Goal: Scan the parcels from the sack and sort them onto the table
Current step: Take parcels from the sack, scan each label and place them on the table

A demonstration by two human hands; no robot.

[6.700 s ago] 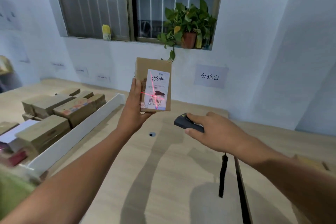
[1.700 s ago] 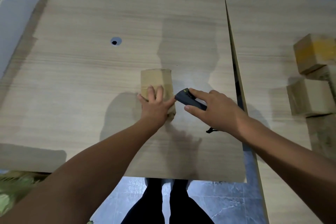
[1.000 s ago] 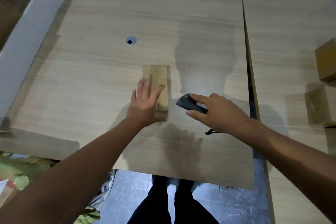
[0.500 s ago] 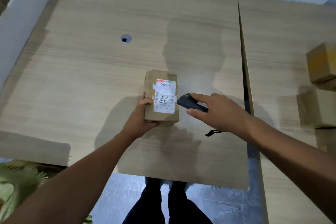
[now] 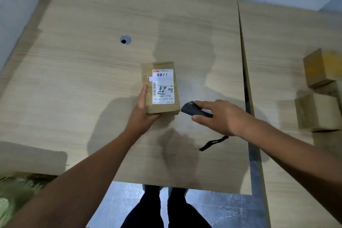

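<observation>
Parcel: parcel (image 5: 160, 89) label-up at mid counter (image 5: 83, 79), its near left corner held in the left grip (image 5: 142, 116).
Right grip: right grip (image 5: 222, 116) curled round the black scanner (image 5: 192, 110), just right of the parcel.
Change: a second ago the parcel lay plain side up.
Count: one parcel, one scanner, and two boxes (image 5: 321, 66) plainly visible at far right.

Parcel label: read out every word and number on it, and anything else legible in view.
"9811": handwritten, top of the label on the parcel.
"超": large handwritten character, mid-label.
"642 AA31-00 051": printed along its near edge, upside down.
Small print, barcode digits, red strip: too small to read.
Boxes at right, scanner: nothing legible.
</observation>
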